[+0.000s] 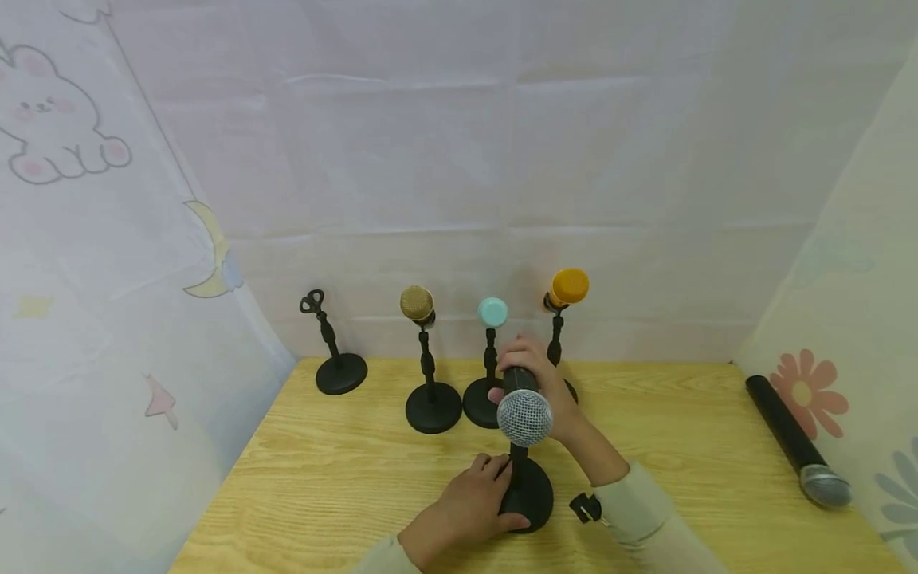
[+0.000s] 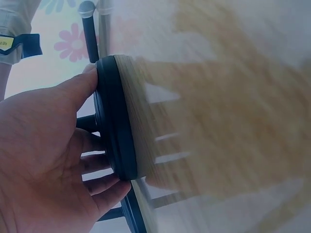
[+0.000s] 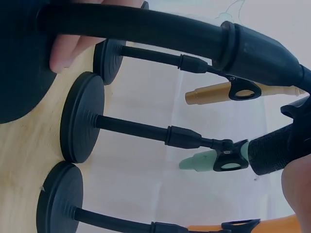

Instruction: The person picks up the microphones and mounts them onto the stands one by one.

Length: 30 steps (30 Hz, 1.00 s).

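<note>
Silver-headed microphone (image 1: pixel 525 418) nearest camera, above black stand (image 3: pixel 141 23); right hand (image 1: pixel 541 379) curled round its handle (image 1: pixel 519 379) beside holder (image 3: pixel 300 128). Left hand (image 1: pixel 473 501) grips round base (image 1: pixel 534 496) by rim (image 2: pixel 115 119) on table (image 1: pixel 323 478), presumably steadying stand against push from above. Behind: gold microphone (image 1: pixel 417 304), teal microphone (image 1: pixel 492 312), orange microphone (image 1: pixel 570 285), all held in stands (image 1: pixel 433 410). Far left: bare stand (image 1: pixel 342 374). Right: loose microphone (image 1: pixel 787 432) lying near patterned wall (image 1: pixel 825 303). Holder cut off in right wrist view; cannot tell whether handle is seated. Orange microphone's base (image 1: pixel 570 391) partly hidden behind right arm (image 1: pixel 595 450). Black item (image 1: pixel 586 508) at right sleeve (image 1: pixel 638 506) unclear.
</note>
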### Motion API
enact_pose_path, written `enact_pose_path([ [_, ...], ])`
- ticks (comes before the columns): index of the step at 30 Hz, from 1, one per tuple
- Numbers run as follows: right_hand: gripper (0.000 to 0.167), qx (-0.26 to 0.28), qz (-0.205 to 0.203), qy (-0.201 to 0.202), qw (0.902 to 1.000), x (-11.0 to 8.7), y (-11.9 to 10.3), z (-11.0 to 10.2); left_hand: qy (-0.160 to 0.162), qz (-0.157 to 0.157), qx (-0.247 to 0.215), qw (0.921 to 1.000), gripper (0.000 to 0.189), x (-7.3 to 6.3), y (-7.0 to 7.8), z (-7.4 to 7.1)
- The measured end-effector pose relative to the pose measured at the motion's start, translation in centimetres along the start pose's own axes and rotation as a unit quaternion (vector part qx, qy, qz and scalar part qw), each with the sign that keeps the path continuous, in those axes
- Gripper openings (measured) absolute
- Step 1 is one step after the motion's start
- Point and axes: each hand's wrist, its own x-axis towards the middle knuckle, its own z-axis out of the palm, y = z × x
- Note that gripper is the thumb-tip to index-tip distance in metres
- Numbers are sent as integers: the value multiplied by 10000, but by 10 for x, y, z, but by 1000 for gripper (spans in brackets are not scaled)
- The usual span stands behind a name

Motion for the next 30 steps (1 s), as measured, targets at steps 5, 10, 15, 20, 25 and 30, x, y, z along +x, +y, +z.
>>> enact_pose_path([
  [5, 34, 132, -64, 165, 9998, 1, 2, 2, 5, 17, 71, 10000, 86, 1, 1, 0],
  [10, 31, 90, 171, 127, 9997, -1, 2, 3, -43, -3, 106, 9999, 85, 0, 1, -1],
  [15, 28, 268, 296, 161, 9991, -2, 0, 5, -65, 17, 90, 9999, 85, 0, 1, -1],
  [20, 31, 493, 87, 581, 9971, -2, 1, 11, 12, 77, 169, 9998, 84, 0, 1, -1],
  [25, 23, 383, 114, 1169, 9923, -6, 2, 18, -109, 53, 115, 9999, 84, 0, 2, -2],
  [30, 20, -220, -5, 1542, 9878, -9, 4, 22, -104, 60, 280, 9995, 84, 0, 3, -1],
])
